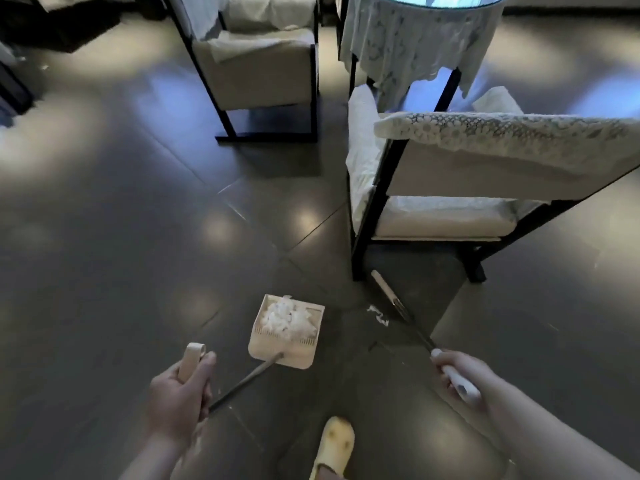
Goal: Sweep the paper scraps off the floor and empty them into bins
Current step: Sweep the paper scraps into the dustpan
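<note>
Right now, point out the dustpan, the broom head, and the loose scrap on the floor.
dustpan [277, 353]: head view, bare back wall near the handle joint.
broom head [382, 284]: head view, middle of the pale bar.
loose scrap [378, 315]: head view, centre of the white paper.

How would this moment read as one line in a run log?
left hand: grips cream long-handled dustpan, full of white paper scraps | right hand: grips white-handled broom | loose scrap: beside broom head

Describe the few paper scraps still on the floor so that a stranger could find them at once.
Start at the near armchair with the lace cover on the right. Just in front of its black front leg lie the loose white paper scraps, on dark floor beside the broom head. Unlike the white pile inside the beige plastic dustpan, they lie on bare tile.
</note>
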A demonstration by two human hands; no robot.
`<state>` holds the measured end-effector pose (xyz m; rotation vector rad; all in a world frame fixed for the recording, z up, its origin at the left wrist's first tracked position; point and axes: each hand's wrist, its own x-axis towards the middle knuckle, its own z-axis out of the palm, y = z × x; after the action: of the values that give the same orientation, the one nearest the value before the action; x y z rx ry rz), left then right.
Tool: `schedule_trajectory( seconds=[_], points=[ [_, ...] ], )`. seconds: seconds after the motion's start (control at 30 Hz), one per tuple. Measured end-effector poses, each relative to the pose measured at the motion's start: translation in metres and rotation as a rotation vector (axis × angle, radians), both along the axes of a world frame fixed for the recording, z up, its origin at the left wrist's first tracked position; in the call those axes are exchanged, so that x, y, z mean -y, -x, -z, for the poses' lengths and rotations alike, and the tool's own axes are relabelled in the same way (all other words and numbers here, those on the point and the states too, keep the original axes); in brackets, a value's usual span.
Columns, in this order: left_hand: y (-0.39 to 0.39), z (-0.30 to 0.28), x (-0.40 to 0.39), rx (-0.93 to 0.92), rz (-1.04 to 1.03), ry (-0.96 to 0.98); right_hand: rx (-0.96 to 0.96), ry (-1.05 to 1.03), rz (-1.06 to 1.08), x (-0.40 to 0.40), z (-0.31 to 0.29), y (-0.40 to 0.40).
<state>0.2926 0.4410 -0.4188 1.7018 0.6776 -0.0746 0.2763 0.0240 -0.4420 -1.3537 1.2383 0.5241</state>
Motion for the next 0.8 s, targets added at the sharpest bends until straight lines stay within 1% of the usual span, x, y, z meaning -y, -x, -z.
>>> schedule_trajectory(
  seconds=[0.1,0.2,0.3,0.37,0.47,0.67,0.73,0.8],
  points=[
    [0.04,0.004,-0.041,-0.002,-0.129,-0.017,-0.103,-0.09,-0.047,-0.048,0.018,0.035],
    [0.088,0.013,-0.08,-0.011,-0.23,-0.022,-0.084,-0.213,-0.1,-0.095,0.021,0.083],
    [0.135,0.018,-0.118,-0.001,-0.244,-0.09,-0.059,-0.383,-0.107,-0.123,-0.005,0.105],
    [0.165,0.017,-0.143,0.011,-0.226,-0.114,-0.05,-0.43,-0.163,-0.134,-0.027,0.116],
    [0.214,0.012,-0.184,-0.002,-0.229,-0.128,-0.009,-0.366,-0.243,-0.161,-0.046,0.139],
    [0.314,0.014,-0.251,0.055,-0.383,-0.112,0.078,-0.077,-0.305,-0.251,0.001,0.175],
    [0.347,0.019,-0.272,0.028,-0.394,-0.136,0.037,-0.074,-0.333,-0.285,0.007,0.183],
    [0.377,0.025,-0.293,-0.008,-0.425,-0.132,-0.005,-0.132,-0.377,-0.313,0.013,0.198]
  ],
)
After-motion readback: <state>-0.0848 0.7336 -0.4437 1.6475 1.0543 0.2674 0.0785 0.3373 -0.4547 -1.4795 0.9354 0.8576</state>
